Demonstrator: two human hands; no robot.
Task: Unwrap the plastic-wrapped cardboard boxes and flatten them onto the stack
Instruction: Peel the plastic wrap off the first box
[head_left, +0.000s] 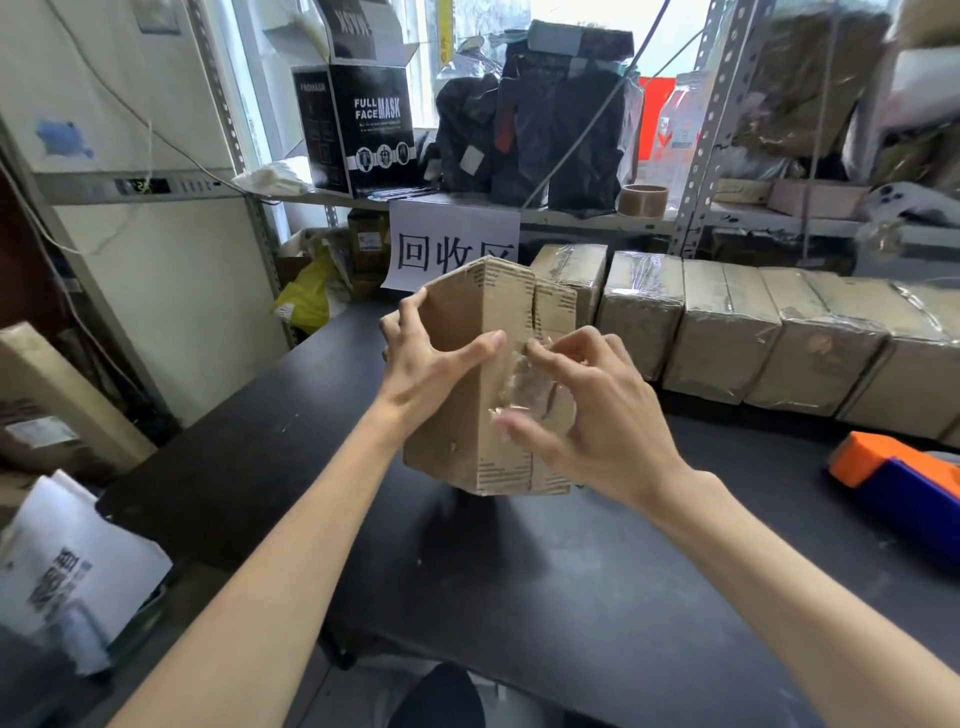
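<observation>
Left hand (431, 364) grips the cardboard box (447, 441), right hand (592, 415) pinches the plastic wrap (524, 384).
Box is between my hands, tilted, a corner edge facing me; can't tell if its low end touches the black surface (519, 597). L thumb lies across the front face, fingers curl round the far-left edge. R fingertips are curled on loose film at the front-right. Prob. light and empty, walls stiff but crushable, so I'd hold at corners, not mid-panel. Film looks thin, clingy and slick, and may tear, so I'd take a bunched bit, not a single layer. Room: open surface below and toward me. Row of wrapped boxes (727, 322) just beyond my R hand, tape dispenser (893, 478) well off to the R, paper sign (452, 244) behind the box. I'd pull toward me or left.
</observation>
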